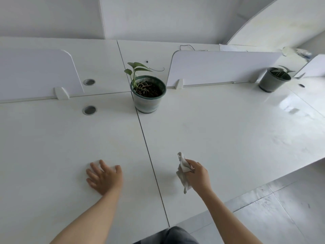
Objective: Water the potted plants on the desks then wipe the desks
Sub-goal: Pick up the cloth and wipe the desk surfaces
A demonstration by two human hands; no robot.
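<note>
White worktop [228, 138] fills your view, with pale partitions behind it. Nearest you, your left hand [103, 176] presses flat, fingers spread, on a barely visible white cloth, while your right hand [198, 175] pinches a crumpled tissue [182, 171], its grip clamped. The potted plant [147, 93] stands at 12 o'clock, well apart, and a second pot [273, 80] sits at 2 o'clock, blurred.

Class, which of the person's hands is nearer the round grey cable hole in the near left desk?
Left. The left hand lies flat just below the round grey cable hole; the right hand, holding a crumpled white cloth, is across the desk seam.
</note>
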